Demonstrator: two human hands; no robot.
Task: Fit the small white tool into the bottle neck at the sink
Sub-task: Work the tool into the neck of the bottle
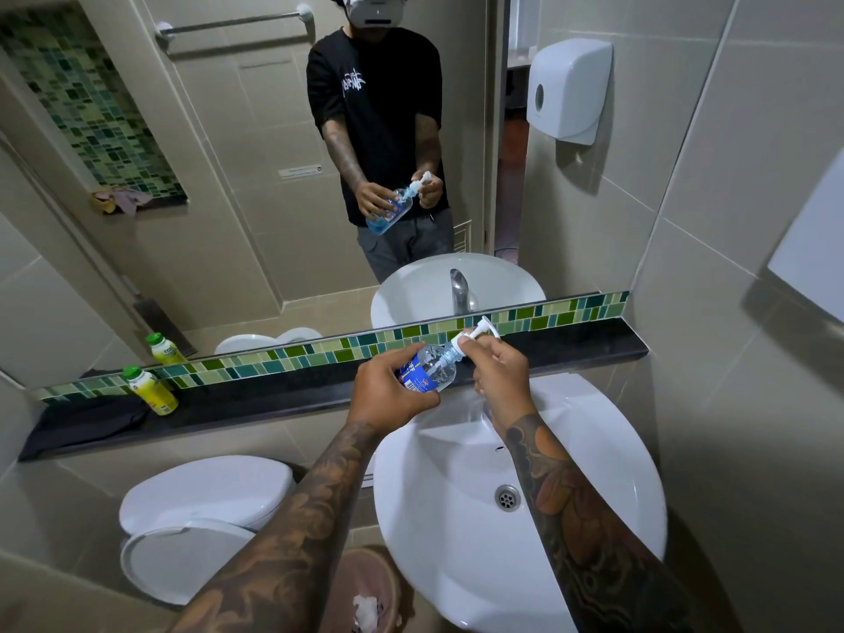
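A clear plastic bottle (431,365) with a blue label is tilted over the back of the white sink (593,472), its neck pointing up and to the right. My left hand (388,392) is wrapped around the bottle's body. A small white pump head (479,330) sits at the bottle neck, its tube visible inside the bottle. My right hand (500,370) pinches the pump at its collar. The mirror shows the same bottle holding blue liquid at its base.
A black ledge (255,399) runs behind the sink, with a yellow bottle with a green cap (150,390) and a dark cloth (87,420) at its left. A toilet (205,509) stands left of the sink, a pink bin (370,591) below. A white dispenser (566,89) hangs on the right wall.
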